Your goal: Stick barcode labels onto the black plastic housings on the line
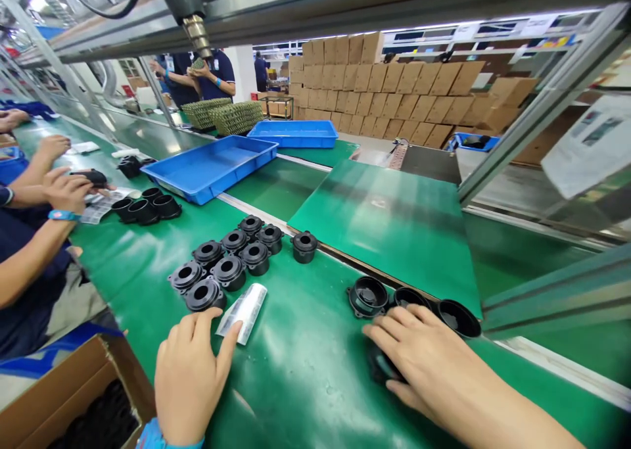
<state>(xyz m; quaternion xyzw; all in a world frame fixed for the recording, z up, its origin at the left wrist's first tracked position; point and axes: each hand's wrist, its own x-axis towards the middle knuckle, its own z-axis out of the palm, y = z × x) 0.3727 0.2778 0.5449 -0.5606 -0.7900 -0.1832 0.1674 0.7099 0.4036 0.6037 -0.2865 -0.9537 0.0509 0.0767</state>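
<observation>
My left hand (194, 370) rests at the near side of the green table, thumb and fingers apart, beside a curled sheet of clear labels (249, 312). Its fingertips are close to the nearest of several black round housings (229, 271) grouped with their holed faces up. One more housing (304, 246) stands apart to their right. At the right, my right hand (411, 350) is curled over a dark round part (379, 363), partly hidden and blurred. Beyond that hand, open black cups (367, 296) line the table's rail.
Blue trays (211, 166) lie past the housings. At the left, a person's hands (69, 189) hold a black part near more black cups (142, 209). An open cardboard box (64, 396) is at the lower left. A metal-tipped tool (197, 35) hangs overhead; stacked cartons (384, 84) stand behind.
</observation>
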